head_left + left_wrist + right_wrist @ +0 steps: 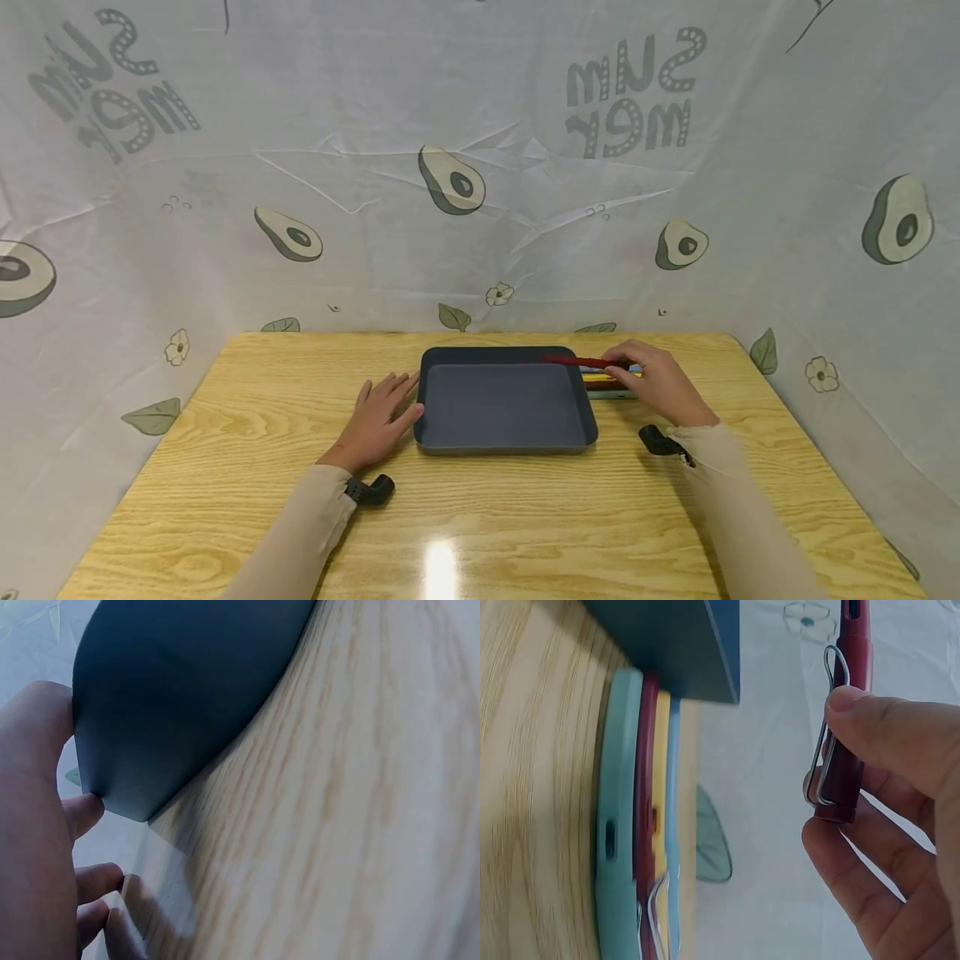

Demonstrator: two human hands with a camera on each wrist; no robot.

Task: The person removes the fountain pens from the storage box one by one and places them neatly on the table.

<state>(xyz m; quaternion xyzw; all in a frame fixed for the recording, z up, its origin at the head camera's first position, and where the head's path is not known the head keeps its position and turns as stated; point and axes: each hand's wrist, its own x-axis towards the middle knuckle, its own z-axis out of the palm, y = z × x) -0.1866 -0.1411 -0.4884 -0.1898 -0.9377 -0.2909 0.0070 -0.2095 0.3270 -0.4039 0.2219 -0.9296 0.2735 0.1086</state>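
A dark red fountain pen with a wire clip is pinched at its cap end between the thumb and fingers of my right hand. Its other end reaches over the right rim of the dark grey tray. On the table right of the tray, partly under my right hand, lie a mint green pen, another dark red pen, a yellow pen and a blue pen, side by side. My left hand rests at the tray's left side, fingers spread, with thumb and fingertip touching it.
The wooden table ends at the back against a pale cloth printed with avocados, which also hangs at both sides. A black wrist camera sits below the left hand, another wrist camera below the right.
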